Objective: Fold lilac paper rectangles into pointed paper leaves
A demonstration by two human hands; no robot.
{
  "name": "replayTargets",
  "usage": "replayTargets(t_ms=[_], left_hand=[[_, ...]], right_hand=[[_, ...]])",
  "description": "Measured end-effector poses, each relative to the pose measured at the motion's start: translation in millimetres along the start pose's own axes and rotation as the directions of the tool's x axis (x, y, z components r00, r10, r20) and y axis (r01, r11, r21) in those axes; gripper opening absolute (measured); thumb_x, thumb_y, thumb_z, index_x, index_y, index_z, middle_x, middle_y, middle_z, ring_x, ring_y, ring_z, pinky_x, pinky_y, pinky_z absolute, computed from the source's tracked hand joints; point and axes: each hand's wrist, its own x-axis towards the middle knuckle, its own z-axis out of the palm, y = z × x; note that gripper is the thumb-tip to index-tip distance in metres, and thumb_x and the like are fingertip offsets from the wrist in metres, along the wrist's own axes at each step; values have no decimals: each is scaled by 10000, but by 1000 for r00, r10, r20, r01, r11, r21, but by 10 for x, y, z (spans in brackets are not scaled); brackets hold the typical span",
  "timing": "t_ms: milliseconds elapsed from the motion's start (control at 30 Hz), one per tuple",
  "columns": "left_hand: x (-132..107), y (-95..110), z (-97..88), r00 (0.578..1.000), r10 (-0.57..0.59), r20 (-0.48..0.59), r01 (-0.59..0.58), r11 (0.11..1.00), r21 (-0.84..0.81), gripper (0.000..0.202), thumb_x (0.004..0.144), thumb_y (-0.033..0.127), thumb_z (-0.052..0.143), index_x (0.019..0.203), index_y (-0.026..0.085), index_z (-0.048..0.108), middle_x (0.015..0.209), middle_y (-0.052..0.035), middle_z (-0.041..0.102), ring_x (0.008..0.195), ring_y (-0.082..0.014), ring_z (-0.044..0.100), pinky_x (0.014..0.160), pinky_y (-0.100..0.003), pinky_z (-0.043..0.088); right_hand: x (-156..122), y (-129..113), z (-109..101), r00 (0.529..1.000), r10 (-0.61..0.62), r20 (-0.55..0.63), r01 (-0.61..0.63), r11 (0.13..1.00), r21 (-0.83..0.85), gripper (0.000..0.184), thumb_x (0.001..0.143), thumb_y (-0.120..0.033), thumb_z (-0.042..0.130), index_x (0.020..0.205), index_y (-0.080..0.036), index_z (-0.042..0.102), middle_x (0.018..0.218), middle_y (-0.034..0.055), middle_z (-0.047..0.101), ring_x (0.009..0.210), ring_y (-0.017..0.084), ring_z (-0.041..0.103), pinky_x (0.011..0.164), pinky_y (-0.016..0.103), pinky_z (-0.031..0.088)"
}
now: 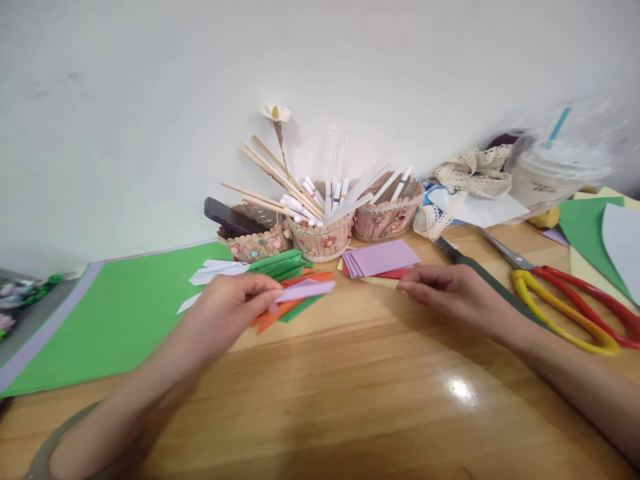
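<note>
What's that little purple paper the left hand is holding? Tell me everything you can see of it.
The purple paper strip is a narrow, pale lilac piece, seemingly folded flat. The left hand pinches its left end; the free end points right, roughly level, just above orange and green folded papers on the wooden table. The right hand does not touch it.

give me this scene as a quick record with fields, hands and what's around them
left hand: pinches purple paper strip
right hand: fingers curled, low over wooden table, grip unclear
near left: folded paper pieces, green sheet
near right: purple paper stack, scissors
behind: craft-stick baskets with sticks and pens
</note>
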Motion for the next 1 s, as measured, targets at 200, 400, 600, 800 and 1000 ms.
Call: replayTargets(t_ms=[200,400,600,800,1000], left_hand=[[5,-146,-107,872,155,-465,204,746,633,298,879,441,504,922,256,734,656,-33,685,485,-204,554,440,-255,200],[-53,-33,-30,797,349,-492,12,806,591,299,959,334,437,972,219,712,973,-27,722,791,-215,675,518,-270,370],[-123,66,147,799,520,-301,-272,759,591,348,976,350,406,883,222,716,790,-9,737,667,-169,680,565,-254,462],[-187,203,298,678,626,-385,-404,755,516,200,951,241,485,1059,227,652,1008,-11,718,821,-148,689,685,-236,512],[-286,278,616,672,705,-228,-517,667,537,183,947,215,488,930,194,670,886,-13,713,662,-135,638,550,-233,456]], right_hand=[[130,231,141,892,-373,-256,178,809,-560,359,934,-292,402,1197,-110,567,1225,177,594,1121,278,558,923,451,463],[84,202,182,889,-456,-43,257,575,-777,332,933,-140,343,1137,-79,598,1127,167,664,1053,259,618,885,410,492],[55,143,172,874,-448,-187,135,595,-792,261,926,-168,405,942,-144,664,983,114,719,859,246,683,636,326,516],[-115,5,208,747,-652,-134,330,539,-775,261,917,-139,453,1118,-214,604,1136,59,681,1079,218,611,846,352,500],[-257,-342,334,632,-758,160,667,428,-610,382,932,-64,292,1100,-172,618,1005,93,715,949,191,653,767,324,529]])
